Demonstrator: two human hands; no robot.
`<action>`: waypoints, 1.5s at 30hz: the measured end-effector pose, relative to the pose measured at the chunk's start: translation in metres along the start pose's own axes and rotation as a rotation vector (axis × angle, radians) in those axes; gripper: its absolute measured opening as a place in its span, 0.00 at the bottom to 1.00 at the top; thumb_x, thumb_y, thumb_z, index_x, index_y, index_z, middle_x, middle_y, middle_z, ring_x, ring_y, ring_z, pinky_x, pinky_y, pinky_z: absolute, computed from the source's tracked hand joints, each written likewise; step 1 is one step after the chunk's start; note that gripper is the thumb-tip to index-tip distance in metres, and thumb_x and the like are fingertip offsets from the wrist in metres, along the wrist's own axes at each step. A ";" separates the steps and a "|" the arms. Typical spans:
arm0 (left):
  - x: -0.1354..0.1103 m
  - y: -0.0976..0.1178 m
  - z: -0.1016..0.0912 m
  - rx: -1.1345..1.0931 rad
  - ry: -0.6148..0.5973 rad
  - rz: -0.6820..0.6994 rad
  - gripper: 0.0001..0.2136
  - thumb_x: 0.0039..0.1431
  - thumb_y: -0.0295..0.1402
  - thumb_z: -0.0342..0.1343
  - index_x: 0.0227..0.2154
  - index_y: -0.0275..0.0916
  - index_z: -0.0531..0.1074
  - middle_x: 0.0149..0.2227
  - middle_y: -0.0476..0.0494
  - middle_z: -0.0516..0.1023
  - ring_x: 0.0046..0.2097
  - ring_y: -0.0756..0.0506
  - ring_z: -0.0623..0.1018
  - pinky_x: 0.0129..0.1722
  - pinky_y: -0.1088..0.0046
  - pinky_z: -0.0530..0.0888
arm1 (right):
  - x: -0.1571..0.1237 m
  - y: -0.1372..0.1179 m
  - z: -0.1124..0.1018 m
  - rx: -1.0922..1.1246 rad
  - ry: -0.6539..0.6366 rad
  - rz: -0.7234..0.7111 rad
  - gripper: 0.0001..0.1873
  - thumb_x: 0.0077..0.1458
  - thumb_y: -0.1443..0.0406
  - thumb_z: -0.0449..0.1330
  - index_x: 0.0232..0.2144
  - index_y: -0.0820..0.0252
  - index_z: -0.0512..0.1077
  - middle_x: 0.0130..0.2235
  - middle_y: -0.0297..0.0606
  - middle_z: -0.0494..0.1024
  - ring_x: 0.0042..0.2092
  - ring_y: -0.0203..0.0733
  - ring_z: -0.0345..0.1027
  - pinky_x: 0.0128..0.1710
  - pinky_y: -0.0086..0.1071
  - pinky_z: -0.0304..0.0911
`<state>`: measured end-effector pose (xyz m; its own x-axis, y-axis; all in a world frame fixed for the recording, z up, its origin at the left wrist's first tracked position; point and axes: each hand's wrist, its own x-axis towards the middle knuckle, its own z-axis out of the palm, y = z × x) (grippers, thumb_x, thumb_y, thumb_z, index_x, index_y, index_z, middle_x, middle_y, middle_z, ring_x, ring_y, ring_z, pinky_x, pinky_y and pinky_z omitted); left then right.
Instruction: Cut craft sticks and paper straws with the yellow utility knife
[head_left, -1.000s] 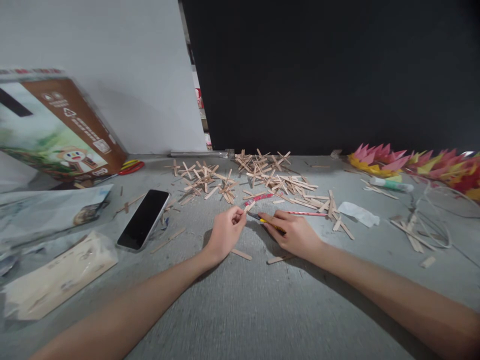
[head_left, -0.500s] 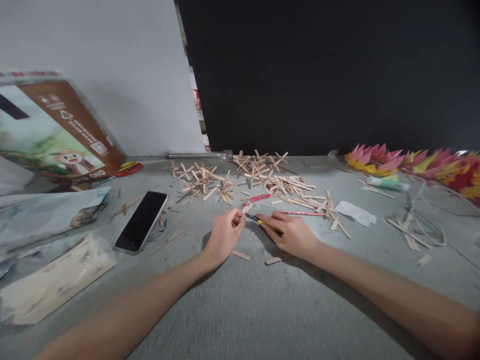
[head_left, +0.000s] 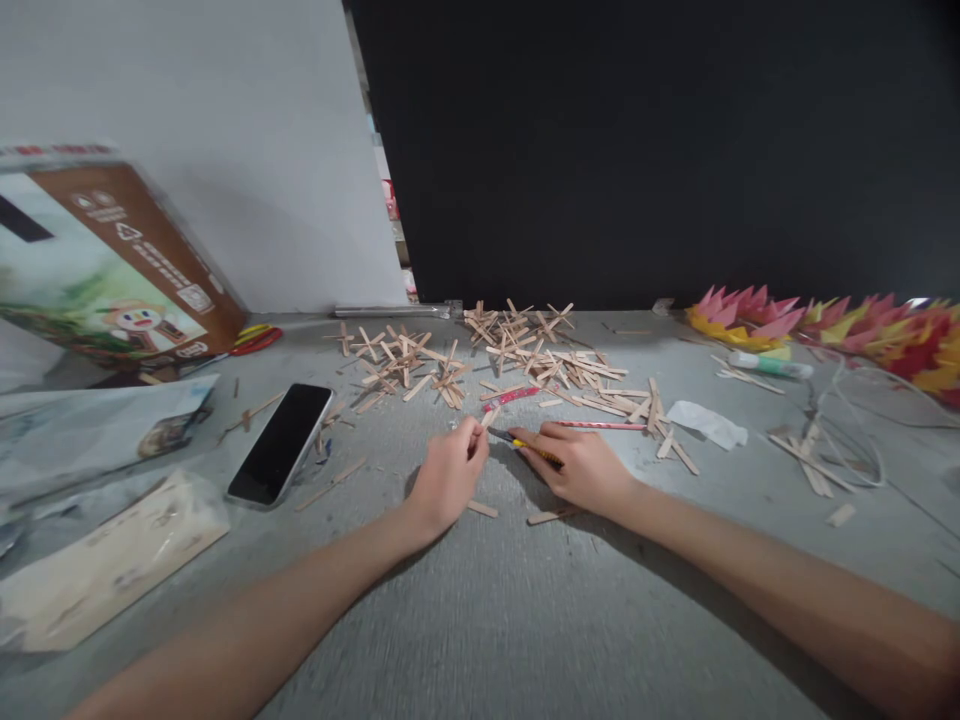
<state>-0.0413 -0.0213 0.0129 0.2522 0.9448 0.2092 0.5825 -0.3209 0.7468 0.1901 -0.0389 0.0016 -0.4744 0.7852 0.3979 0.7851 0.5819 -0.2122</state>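
Between the thumb and fingers of my left hand (head_left: pixel 452 468) is a wooden craft stick (head_left: pixel 489 417), its far end showing beyond the fingertips. My right hand (head_left: pixel 581 465) wraps round a yellow and black craft knife (head_left: pixel 536 450). The knife's dark blade points left at the craft stick, close to my left fingertips; whether it touches the wood I cannot make out. Just beyond my hands lies a red patterned strip (head_left: pixel 511 398). A pink striped pencil (head_left: pixel 600 426) rests past my right knuckles. Loose craft sticks (head_left: pixel 551 517) lie near both wrists.
Crossed and loose sticks pile up (head_left: pixel 517 345) at the back. A phone (head_left: pixel 281 445), plastic packets (head_left: pixel 112 565), red scissors (head_left: pixel 256 340) and a printed box (head_left: pixel 127 270) stand left. Rightward are a paper scrap (head_left: pixel 709 424), glue stick (head_left: pixel 770 365), white cable (head_left: pixel 874 478) and folded-paper flowers (head_left: pixel 746 318).
My left hand has turned slightly, its fingers closing nearer together round the craft stick. The right hand with the knife stays almost where it was. The whole view shifts a little.
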 end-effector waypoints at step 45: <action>0.010 -0.003 -0.002 -0.409 -0.025 -0.165 0.22 0.66 0.48 0.53 0.50 0.34 0.74 0.21 0.54 0.68 0.24 0.49 0.67 0.27 0.73 0.62 | -0.002 0.001 -0.002 0.043 0.065 -0.020 0.21 0.74 0.58 0.51 0.64 0.52 0.71 0.36 0.39 0.77 0.35 0.39 0.74 0.35 0.31 0.67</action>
<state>-0.0416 -0.0107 0.0140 0.2034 0.9776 0.0549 0.2636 -0.1086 0.9585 0.1929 -0.0402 0.0026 -0.4616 0.7590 0.4593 0.7573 0.6067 -0.2416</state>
